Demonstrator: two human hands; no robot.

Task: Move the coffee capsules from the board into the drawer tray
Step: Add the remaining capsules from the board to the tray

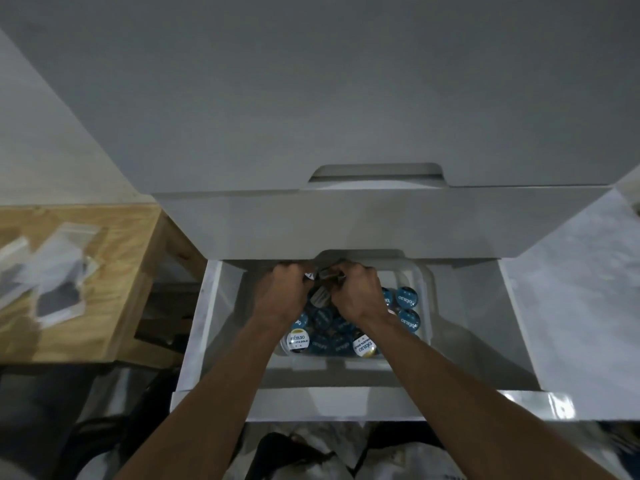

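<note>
**Both hands full of capsules over the drawer tray**

The left hand [285, 292] is curled closed around dark coffee capsules, one with a white-edged tip showing at its knuckles. The right hand [356, 292] is likewise clenched on capsules, and a ribbed grey capsule [320, 295] shows in the gap between the two hands. The hands sit knuckle to knuckle at the far end of the clear plastic tray [417, 282], just under the lip of the closed drawer front above.

Below the wrists the tray already holds a packed layer of coffee capsules [406, 296], most with teal foil lids facing up. Two with white and gold lids lie along the near edge, one [298, 340] under the left forearm and the other [364, 345] under the right.

The tray rests inside the open white drawer [485, 306], towards its left side, with bare drawer floor to its right. A wooden board [104, 306] lies to the left of the cabinet, with clear plastic bags [59, 265] on it; no capsules can be made out there through the blur.
</note>
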